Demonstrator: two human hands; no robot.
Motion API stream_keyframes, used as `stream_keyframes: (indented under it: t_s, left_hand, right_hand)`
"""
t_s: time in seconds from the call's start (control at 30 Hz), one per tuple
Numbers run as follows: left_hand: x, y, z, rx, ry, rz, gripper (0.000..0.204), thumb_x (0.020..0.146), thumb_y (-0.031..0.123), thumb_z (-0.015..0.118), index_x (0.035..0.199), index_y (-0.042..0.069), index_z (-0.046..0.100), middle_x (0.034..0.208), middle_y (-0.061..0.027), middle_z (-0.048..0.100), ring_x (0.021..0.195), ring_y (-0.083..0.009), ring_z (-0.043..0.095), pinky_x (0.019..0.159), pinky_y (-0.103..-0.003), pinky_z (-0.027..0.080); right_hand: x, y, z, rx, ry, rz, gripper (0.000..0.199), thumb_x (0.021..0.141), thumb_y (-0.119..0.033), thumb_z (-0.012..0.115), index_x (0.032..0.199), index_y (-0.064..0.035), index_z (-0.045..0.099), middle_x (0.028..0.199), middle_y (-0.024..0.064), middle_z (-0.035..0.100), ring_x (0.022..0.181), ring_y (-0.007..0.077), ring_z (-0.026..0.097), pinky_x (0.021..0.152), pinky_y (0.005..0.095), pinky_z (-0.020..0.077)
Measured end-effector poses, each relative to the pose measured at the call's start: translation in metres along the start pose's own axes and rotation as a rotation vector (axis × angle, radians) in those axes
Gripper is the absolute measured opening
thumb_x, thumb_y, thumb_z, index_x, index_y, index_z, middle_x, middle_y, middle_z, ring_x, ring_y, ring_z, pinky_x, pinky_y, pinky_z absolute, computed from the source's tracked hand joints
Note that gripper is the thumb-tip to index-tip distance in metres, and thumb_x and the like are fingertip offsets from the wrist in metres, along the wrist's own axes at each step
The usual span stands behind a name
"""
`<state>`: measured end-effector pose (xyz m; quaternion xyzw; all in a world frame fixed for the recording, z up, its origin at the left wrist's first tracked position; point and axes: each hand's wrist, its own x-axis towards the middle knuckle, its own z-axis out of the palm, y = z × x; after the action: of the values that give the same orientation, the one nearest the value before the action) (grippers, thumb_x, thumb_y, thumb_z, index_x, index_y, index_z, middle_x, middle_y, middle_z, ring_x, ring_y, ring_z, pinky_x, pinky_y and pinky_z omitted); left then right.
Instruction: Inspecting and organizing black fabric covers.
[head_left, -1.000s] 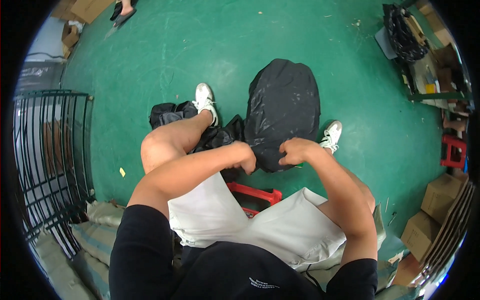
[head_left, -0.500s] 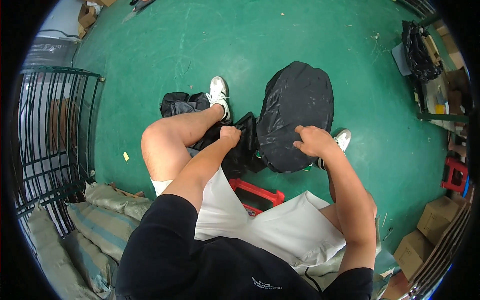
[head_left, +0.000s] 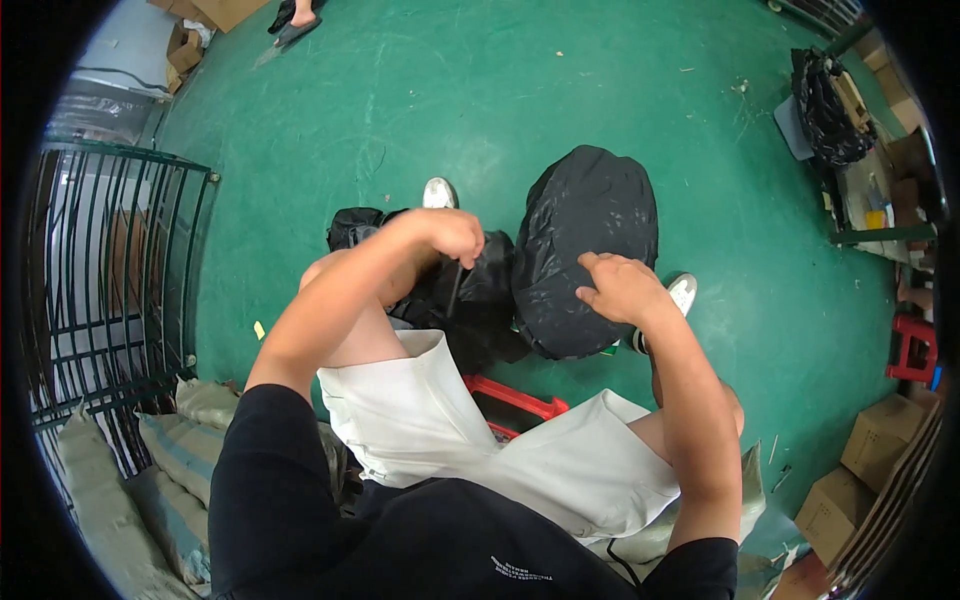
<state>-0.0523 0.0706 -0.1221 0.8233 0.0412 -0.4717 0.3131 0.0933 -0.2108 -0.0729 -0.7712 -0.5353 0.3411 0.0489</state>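
My left hand (head_left: 457,237) is closed and raised over a pile of black bags and plastic (head_left: 485,290) between my legs. From its grip hangs a narrow black strip (head_left: 455,288), running down to the pile; whether it is a strap or a twisted bag edge I cannot make out. Just right of the pile stands a large black oval bundle (head_left: 590,240) with wrinkled, scuffed fabric. My right hand (head_left: 622,287) lies on its near right side, thumb and forefinger stretched out, gripping nothing. Behind my left leg another black bag (head_left: 352,228) lies on the floor.
A red plastic stool (head_left: 520,400) stands between my thighs. Woven sacks (head_left: 170,445) and a green metal rack (head_left: 120,260) are at left. Cardboard boxes (head_left: 880,435), a red stool (head_left: 912,345) and a shelf (head_left: 885,236) line the right. Another person's foot (head_left: 297,30) shows at far left.
My left hand has risen and moved slightly away from me, drawing the black strip up from the pile. My right hand stays on the bundle. The other person's foot has come further into view.
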Motion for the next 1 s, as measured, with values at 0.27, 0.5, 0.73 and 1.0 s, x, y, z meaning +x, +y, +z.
stream_keyframes:
  t_s: [0.27,0.5,0.73,1.0]
  left_hand:
    - [-0.035,0.052,-0.037,-1.674,0.363,0.83,0.034,0.085,0.019,0.047,0.101,-0.006,0.065,0.096,-0.013,0.07,0.079,-0.0208,0.067,0.076,-0.034,0.056]
    - [0.007,0.073,-0.032,-1.824,0.331,0.793,0.029,0.09,0.024,0.043,0.091,0.004,0.064,0.088,-0.0054,0.067,0.083,-0.0178,0.063,0.083,-0.033,0.051]
    - [-0.07,0.152,-0.025,-0.776,1.261,0.631,0.034,0.091,0.017,0.063,0.118,0.001,0.05,0.114,-0.0078,0.053,0.104,-0.0169,0.052,0.091,-0.034,0.043]
    - [-0.205,0.222,0.03,-0.645,0.927,1.625,0.089,0.09,0.072,0.034,0.122,-0.009,0.052,0.122,-0.0253,0.053,0.119,-0.0313,0.05,0.099,-0.042,0.041]
  right_hand:
    - [0.006,-0.034,-0.023,0.595,0.348,-0.229,0.076,0.081,-0.034,0.076,0.137,0.0034,0.041,0.125,0.0258,0.058,0.117,0.0355,0.057,0.1,0.0419,0.0455]
    - [0.015,-0.042,-0.028,1.034,0.712,-0.23,0.067,0.082,-0.023,0.078,0.136,-0.0002,0.043,0.115,0.0179,0.062,0.109,0.0256,0.06,0.098,0.0367,0.0446]
    - [0.021,-0.026,-0.038,1.416,0.745,-0.137,0.029,0.086,0.009,0.056,0.113,-0.0017,0.059,0.102,0.0023,0.063,0.097,0.012,0.058,0.089,0.0267,0.0456]
    - [0.027,-0.024,-0.032,1.08,0.767,-0.228,0.033,0.078,0.017,0.052,0.103,-0.0018,0.061,0.096,-0.0006,0.061,0.091,0.0098,0.056,0.085,0.0233,0.044]
